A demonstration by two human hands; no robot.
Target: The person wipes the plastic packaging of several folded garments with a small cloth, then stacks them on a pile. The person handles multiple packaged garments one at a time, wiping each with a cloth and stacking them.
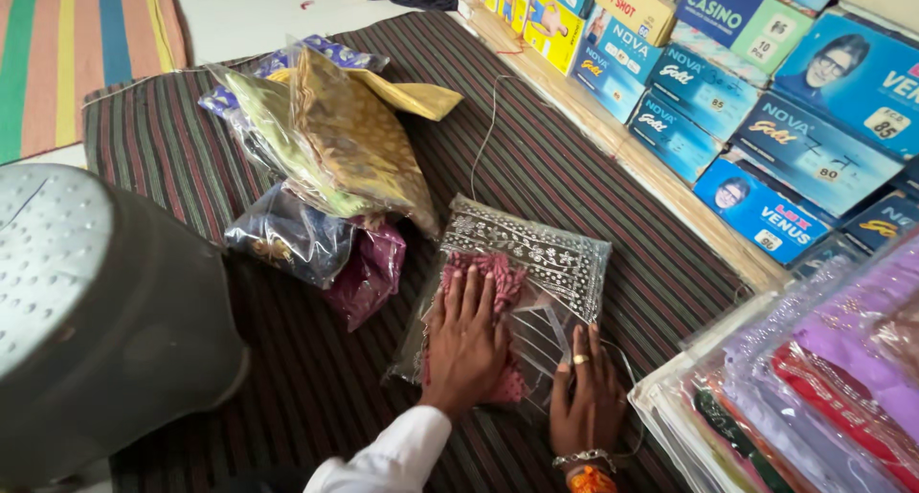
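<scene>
Head view: I see my left hand (467,338) pressed flat, fingers spread, on the clear-bagged embroidered garment (536,263) at six o'clock; my right hand (586,392) lies flat on its edge.

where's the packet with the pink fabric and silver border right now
In the head view, the clear packet lies low and centre on the striped mat, under the left hand and right hand, just right of the pile of bagged fabrics.

A clear flat packet (517,282) lies on the mat, other clear packets (316,158) piled beside, blue boxes (756,100) stacked right.
</scene>
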